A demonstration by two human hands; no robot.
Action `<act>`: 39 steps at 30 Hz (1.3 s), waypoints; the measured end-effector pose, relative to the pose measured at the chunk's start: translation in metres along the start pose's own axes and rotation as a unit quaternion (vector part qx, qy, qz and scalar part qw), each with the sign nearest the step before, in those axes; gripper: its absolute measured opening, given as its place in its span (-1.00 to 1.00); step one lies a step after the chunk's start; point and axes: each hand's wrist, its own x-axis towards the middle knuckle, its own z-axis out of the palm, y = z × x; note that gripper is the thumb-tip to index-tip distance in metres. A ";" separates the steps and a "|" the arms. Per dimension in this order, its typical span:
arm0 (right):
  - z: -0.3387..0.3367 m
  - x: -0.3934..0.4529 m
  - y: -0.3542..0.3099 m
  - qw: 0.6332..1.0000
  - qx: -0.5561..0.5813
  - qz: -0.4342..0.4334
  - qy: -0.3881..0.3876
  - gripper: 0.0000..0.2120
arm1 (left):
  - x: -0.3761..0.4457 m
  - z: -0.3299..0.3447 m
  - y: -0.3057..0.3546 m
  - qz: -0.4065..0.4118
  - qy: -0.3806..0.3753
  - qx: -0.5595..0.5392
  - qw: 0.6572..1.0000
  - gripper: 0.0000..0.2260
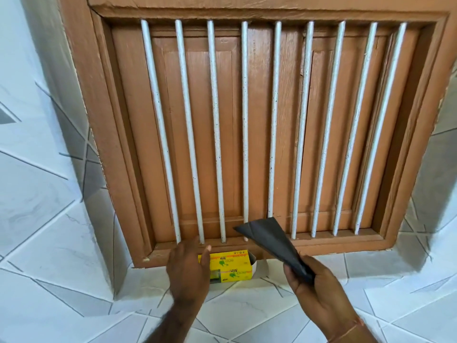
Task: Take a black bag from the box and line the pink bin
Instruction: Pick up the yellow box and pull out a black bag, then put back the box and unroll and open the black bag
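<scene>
Brown painted wood is filling most of the view: a closed shuttered window (259, 125) is sitting in a thick frame, and white bars (243, 129) are standing upright in a row in front of its panels. White tiles (47, 214) with thin grey lines are covering the wall on both sides and the tiled surface (247, 315) below the frame. A yellow box (231, 267) with green print is lying on that surface, pushed up against the bottom of the frame, its right end open. The person's left hand (189, 273) is hovering over the left end of the box with the grip released, fingers spread, thumb crossing the box's top edge. The right hand (319, 290) is being held to the right of the box, clear of it, its grip grasping the folded black bag (269, 240), which is fanning up and leftward in front of the lower bars. A thin orange band (351, 329) is circling the right wrist.
</scene>
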 end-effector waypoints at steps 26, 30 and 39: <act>0.016 -0.090 0.064 0.979 -0.149 0.070 -0.125 -0.70 | -0.053 -0.081 0.053 -0.173 -0.315 -0.610 0.706 -0.72; 0.006 -0.096 0.042 0.977 -0.086 0.124 -0.151 -0.58 | -0.063 -0.095 0.068 -0.152 -0.276 -0.566 0.762 -0.78; -0.043 -0.106 -0.024 0.957 -0.053 0.155 -0.240 -0.47 | -0.094 -0.088 0.082 -0.250 -0.125 -0.544 0.791 -0.73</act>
